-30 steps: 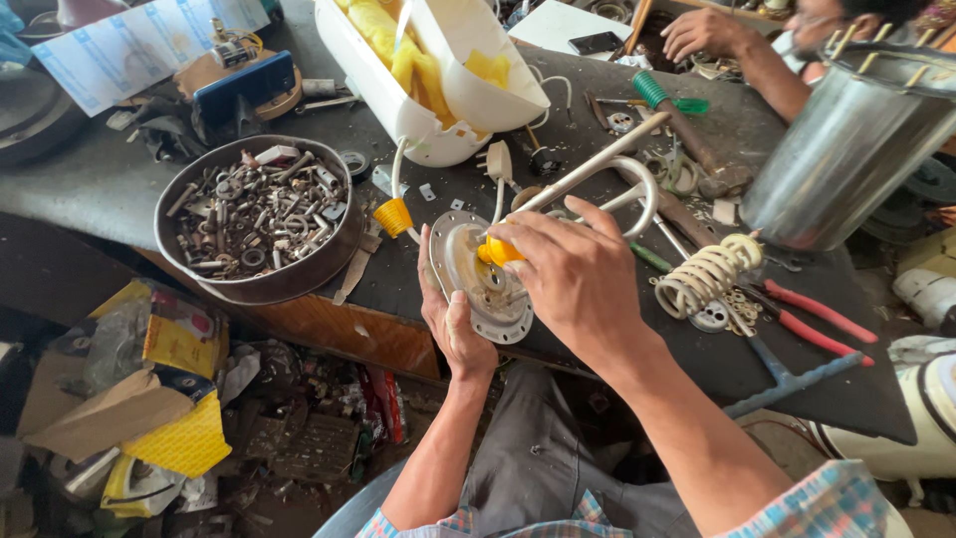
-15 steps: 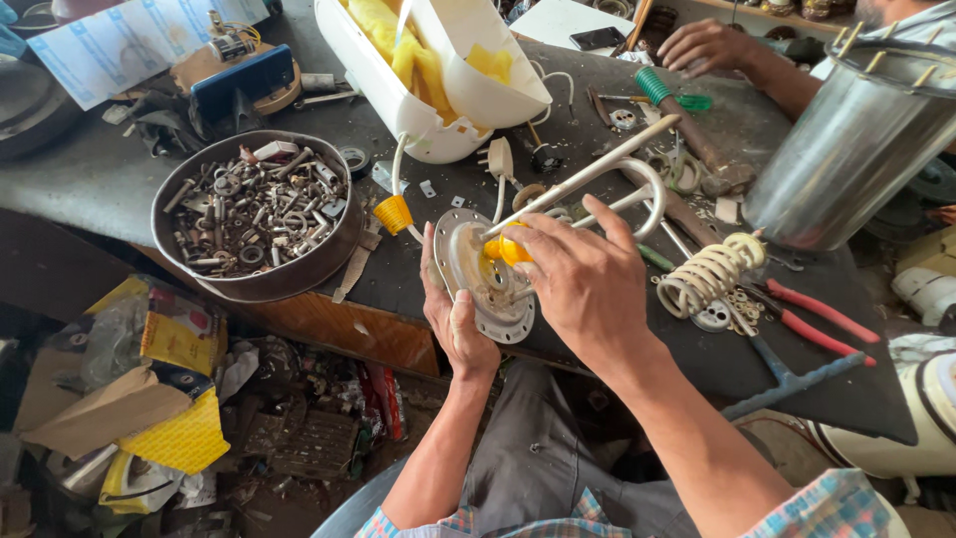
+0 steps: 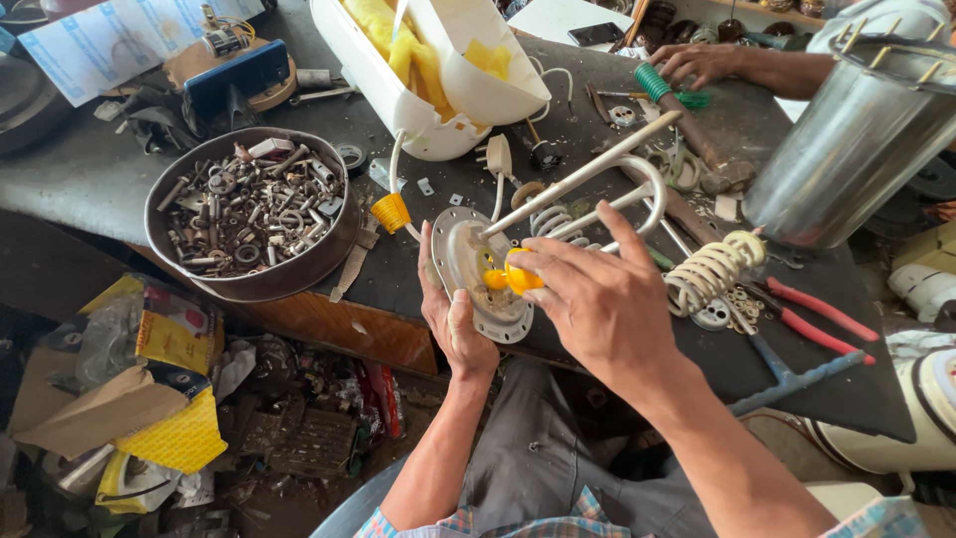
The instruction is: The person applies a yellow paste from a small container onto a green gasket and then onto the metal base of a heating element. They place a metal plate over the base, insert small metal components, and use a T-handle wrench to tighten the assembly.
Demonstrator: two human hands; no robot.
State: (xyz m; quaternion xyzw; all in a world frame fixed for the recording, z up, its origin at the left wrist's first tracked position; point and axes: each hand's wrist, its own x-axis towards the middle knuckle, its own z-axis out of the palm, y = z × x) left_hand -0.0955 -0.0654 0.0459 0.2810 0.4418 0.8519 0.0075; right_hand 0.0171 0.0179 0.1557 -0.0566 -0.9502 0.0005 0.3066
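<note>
My left hand (image 3: 453,319) grips the lower edge of a round metal flange plate (image 3: 473,264) that carries a looped heating element (image 3: 607,179) and a straight metal tube. My right hand (image 3: 597,294) is closed on a yellow-handled tool (image 3: 508,279) pressed against the plate's face. The plate stands on edge at the front of the dark workbench (image 3: 398,269). A white cable with a yellow-orange grommet (image 3: 390,212) runs beside it.
A round pan of scrap bolts and nuts (image 3: 249,214) sits left. A white plastic housing (image 3: 418,80) lies behind, a steel tank (image 3: 856,139) right. Coiled element (image 3: 712,269) and red-handled pliers (image 3: 807,309) lie right. Another person's hand (image 3: 702,62) rests far back. Clutter covers the floor below.
The plate and both hands have stayed in nearly the same place; my right hand has shifted slightly on the yellow tool.
</note>
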